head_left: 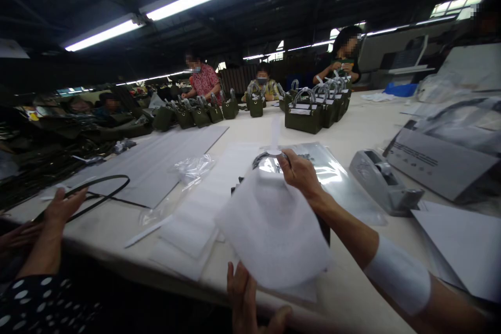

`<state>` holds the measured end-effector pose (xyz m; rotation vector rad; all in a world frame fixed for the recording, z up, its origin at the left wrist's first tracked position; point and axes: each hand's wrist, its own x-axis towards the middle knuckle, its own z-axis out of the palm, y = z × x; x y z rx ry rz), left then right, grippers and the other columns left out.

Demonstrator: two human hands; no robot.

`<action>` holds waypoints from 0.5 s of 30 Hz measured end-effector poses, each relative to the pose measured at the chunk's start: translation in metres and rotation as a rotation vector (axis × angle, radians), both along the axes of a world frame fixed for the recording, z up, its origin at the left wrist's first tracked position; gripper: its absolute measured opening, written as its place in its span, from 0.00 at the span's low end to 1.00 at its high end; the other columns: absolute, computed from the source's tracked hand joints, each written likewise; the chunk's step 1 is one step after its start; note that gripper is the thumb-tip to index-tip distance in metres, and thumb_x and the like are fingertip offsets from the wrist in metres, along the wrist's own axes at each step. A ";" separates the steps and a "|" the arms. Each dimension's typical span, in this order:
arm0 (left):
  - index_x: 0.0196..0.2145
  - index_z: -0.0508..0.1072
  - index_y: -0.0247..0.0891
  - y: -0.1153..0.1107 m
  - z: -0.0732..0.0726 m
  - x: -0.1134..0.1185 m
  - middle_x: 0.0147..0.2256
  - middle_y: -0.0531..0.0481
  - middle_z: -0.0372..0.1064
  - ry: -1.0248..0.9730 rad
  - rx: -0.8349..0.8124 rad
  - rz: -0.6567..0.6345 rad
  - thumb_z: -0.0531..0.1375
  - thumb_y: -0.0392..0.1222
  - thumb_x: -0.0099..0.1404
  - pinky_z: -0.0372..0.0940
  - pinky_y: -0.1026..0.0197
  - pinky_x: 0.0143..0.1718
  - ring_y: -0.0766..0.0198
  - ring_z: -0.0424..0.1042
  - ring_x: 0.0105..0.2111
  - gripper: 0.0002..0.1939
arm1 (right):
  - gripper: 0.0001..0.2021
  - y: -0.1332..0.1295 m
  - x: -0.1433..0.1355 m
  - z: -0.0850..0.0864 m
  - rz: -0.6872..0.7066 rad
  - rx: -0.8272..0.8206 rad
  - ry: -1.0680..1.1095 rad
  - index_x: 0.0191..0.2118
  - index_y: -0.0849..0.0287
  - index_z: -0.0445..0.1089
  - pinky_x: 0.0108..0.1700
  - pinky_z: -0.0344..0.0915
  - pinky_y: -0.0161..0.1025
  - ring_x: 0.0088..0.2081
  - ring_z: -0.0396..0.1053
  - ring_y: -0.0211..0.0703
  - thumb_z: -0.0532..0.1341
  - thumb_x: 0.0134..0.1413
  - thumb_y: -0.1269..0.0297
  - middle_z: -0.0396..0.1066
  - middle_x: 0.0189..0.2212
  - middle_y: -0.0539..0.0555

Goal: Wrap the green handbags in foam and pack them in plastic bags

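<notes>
My right hand is closed at the top of a dark handbag, pinching its handle beside a white strip. A thin white sheet drapes over the front of the bag and hides most of it. My left hand is low at the table's front edge, fingers stretched and thumb apart. Its fingertips are by the sheet's lower left edge; whether they touch it I cannot tell. A white band wraps my right forearm.
A co-worker's hand holds a dark strap at left. White foam sheets, clear plastic and plastic sleeves lie around the bag. Right are a tape dispenser and a printed box. Green handbags stand behind.
</notes>
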<state>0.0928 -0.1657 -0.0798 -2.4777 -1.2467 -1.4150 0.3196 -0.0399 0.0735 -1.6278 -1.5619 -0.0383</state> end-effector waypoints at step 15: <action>0.27 0.70 0.41 0.021 0.115 0.034 0.46 0.49 0.69 0.431 0.220 -0.302 0.58 0.37 0.58 0.36 0.40 0.60 0.53 0.63 0.51 0.03 | 0.15 0.009 0.061 0.011 0.279 -0.191 0.369 0.34 0.62 0.70 0.38 0.61 0.38 0.35 0.66 0.43 0.55 0.54 0.55 0.70 0.30 0.53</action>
